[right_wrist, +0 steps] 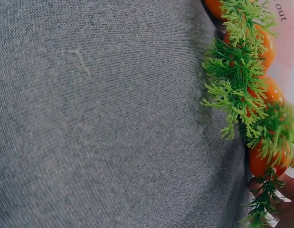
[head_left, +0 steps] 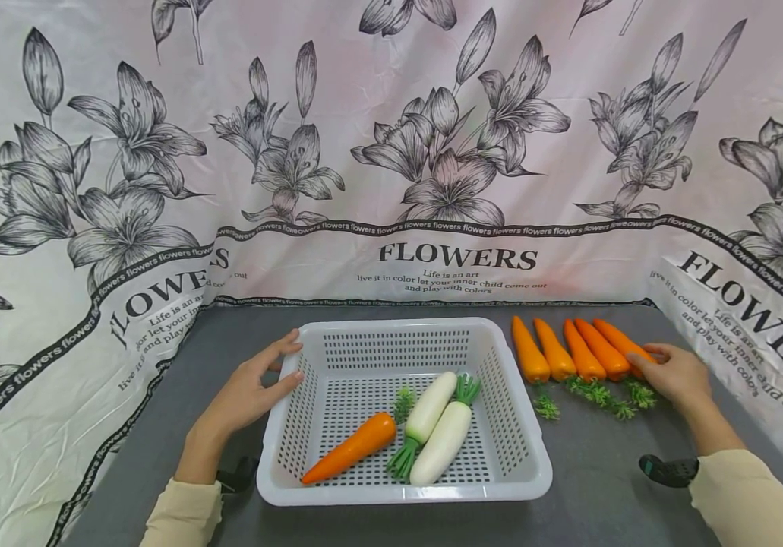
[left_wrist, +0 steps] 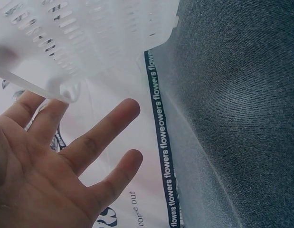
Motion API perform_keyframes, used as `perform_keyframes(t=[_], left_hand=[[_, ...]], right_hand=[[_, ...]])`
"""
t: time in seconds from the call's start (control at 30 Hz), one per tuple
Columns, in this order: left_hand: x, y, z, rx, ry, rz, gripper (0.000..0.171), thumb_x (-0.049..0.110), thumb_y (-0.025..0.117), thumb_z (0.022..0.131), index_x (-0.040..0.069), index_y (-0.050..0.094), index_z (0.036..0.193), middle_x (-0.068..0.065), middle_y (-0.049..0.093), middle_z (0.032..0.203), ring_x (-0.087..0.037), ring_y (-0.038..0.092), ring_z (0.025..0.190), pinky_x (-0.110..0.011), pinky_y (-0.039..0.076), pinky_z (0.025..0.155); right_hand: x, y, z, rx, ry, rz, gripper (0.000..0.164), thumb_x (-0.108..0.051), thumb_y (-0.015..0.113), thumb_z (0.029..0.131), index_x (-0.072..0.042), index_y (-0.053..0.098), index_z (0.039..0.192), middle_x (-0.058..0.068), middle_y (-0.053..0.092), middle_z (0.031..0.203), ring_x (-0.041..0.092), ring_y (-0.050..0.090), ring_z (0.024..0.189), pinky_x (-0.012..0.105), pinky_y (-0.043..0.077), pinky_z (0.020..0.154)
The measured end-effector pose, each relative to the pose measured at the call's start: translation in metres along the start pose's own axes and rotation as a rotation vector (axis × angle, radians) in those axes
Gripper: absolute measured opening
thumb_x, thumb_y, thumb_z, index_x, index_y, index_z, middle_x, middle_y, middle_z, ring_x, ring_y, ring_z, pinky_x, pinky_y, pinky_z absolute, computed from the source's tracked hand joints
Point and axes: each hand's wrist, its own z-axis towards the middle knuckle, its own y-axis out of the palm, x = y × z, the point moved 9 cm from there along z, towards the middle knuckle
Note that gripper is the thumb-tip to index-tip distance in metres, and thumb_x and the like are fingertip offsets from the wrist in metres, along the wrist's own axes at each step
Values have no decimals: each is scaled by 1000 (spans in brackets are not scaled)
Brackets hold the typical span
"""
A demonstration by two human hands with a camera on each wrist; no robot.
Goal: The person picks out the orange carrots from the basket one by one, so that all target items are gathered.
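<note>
A white perforated basket (head_left: pixel 405 495) holds one orange carrot (head_left: pixel 353 448) and two white radishes (head_left: pixel 442 444) with green stems. My left hand (head_left: pixel 254 384) rests at the basket's left rim, thumb and fingertips touching it. In the left wrist view its fingers (left_wrist: pixel 106 130) are spread and straight. To the right of the basket, several carrots (head_left: pixel 582 349) lie in a row, green tops toward me. My right hand (head_left: pixel 681 376) grips the thick end of the rightmost carrot (head_left: pixel 620 339). In the right wrist view only fingertips (right_wrist: pixel 289 187) show beside leafy tops (right_wrist: pixel 239 90).
The basket and carrots stand on a grey cloth-covered table (head_left: pixel 610 486). A white curtain (head_left: pixel 459 266) printed with flowers and lettering closes off the back and both sides. Dark wrist straps (head_left: pixel 667 469) sit near both sleeves.
</note>
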Motion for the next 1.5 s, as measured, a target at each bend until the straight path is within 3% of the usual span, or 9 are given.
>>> perform_keyframes(t=[0.3, 0.63, 0.87, 1.1, 1.33, 1.5], left_hand=[[0, -1, 0, 2, 2, 1, 62, 39, 66, 99, 18, 45, 153, 6, 29, 168, -32, 59, 115, -26, 60, 64], [-1, 0, 1, 1, -22, 9, 62, 41, 66, 98, 20, 45, 153, 7, 30, 168, -30, 59, 114, -25, 60, 65], [3, 0, 2, 1, 10, 8, 62, 39, 66, 99, 19, 45, 153, 2, 32, 167, -31, 60, 114, -25, 60, 64], [2, 0, 2, -1, -2, 16, 62, 41, 65, 99, 22, 44, 154, 6, 32, 167, -31, 57, 116, -24, 60, 65], [3, -1, 1, 0, -2, 8, 61, 40, 66, 99, 20, 46, 153, 7, 30, 168, -30, 58, 115, -25, 60, 65], [1, 0, 1, 2, 1, 14, 61, 40, 66, 99, 17, 46, 152, 5, 29, 168, -29, 59, 113, -25, 60, 64]], right_hand=[[-1, 0, 0, -12, -1, -17, 75, -54, 48, 102, 11, 50, 140, 41, 55, 131, 55, 57, 108, 52, 51, 73], [4, 2, -3, -76, 70, -38, 81, -59, 41, 102, 11, 44, 144, 44, 42, 141, 60, 50, 116, 58, 49, 78], [8, 4, -3, -89, 104, -64, 87, -64, 35, 101, 9, 40, 147, 42, 41, 144, 62, 48, 118, 68, 42, 81], [6, 1, -5, -87, 101, -59, 86, -63, 34, 102, 10, 38, 148, 42, 40, 144, 64, 43, 122, 82, 32, 90], [6, 1, -5, -85, 115, -49, 84, -62, 34, 102, 8, 37, 149, 41, 39, 145, 67, 35, 123, 82, 28, 92], [5, -2, -3, -58, 81, -52, 82, -58, 37, 102, 10, 37, 148, 41, 43, 143, 65, 39, 120, 85, 26, 91]])
